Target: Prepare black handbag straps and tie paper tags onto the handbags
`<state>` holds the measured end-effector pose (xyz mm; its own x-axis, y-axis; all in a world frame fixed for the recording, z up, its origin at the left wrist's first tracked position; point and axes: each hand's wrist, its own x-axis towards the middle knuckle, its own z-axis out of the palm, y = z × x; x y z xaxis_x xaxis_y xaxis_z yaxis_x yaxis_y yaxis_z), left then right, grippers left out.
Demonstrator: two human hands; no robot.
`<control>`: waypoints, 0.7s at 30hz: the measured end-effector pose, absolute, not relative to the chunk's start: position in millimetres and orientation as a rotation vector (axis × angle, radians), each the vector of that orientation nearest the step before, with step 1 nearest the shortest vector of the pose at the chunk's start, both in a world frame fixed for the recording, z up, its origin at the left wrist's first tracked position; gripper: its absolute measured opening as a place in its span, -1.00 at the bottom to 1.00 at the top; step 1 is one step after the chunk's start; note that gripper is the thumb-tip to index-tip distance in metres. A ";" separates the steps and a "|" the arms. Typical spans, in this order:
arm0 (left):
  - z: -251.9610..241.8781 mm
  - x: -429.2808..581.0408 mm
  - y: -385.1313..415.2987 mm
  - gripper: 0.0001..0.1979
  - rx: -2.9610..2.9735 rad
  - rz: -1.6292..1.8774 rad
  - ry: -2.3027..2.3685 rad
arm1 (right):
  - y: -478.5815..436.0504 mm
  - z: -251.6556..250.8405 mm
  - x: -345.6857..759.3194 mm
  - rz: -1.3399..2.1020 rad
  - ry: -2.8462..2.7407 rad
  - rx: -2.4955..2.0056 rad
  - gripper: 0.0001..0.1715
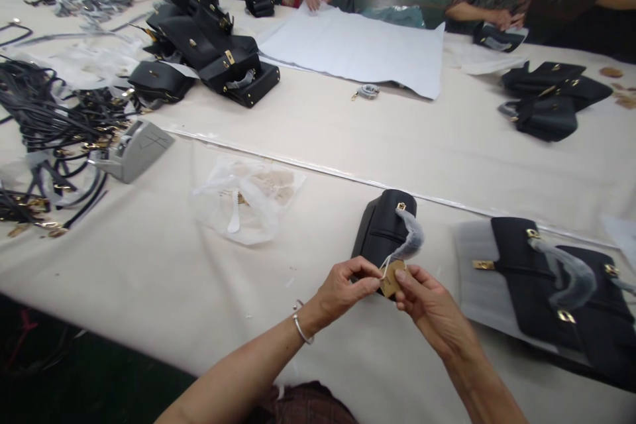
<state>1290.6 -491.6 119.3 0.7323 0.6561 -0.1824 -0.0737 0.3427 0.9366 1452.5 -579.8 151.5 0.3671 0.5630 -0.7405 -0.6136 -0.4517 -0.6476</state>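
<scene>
A small black handbag point(380, 228) lies on the cream table point(149, 278) just beyond my hands, its handle wrapped in grey foam point(411, 238). Between my fingertips sits a small tan tag point(391, 278) with a white string running toward the handle. My left hand point(345, 288), with a silver bangle at the wrist, pinches the string and the tag's left edge. From the other side, my right hand point(430, 308) pinches the tag.
A larger black bag point(556, 291) lies on a clear sheet at right. A crumpled plastic bag point(246, 195), a grey tape dispenser point(134, 149), black straps point(44, 119), bag piles point(209, 53) point(549, 96) and a white sheet point(358, 46) lie further off. Other people's hands work at the far edge.
</scene>
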 end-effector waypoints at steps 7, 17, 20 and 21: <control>117.7 1280.0 -515.5 -0.73 1.485 0.629 0.572 | -582.4 150.9 1441.2 1.249 0.012 -1.554 -0.36; 120.2 1283.3 -516.6 -0.80 1.050 0.566 0.779 | -584.1 153.0 1422.1 1.333 -0.352 -1.702 -0.45; 115.7 1291.9 -503.4 -0.74 0.949 0.486 0.777 | -584.9 150.1 1425.6 1.310 -0.431 -1.782 -0.45; 114.7 1294.0 -499.6 -0.73 0.972 0.491 0.787 | -585.8 149.7 1427.4 1.267 -0.455 -1.825 -0.47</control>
<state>1294.0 -499.6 114.7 0.6303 0.6847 -0.3659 -0.0277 0.4908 0.8708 1427.4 -585.8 149.7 0.4218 0.6932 -0.5845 -0.1632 -0.5760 -0.8010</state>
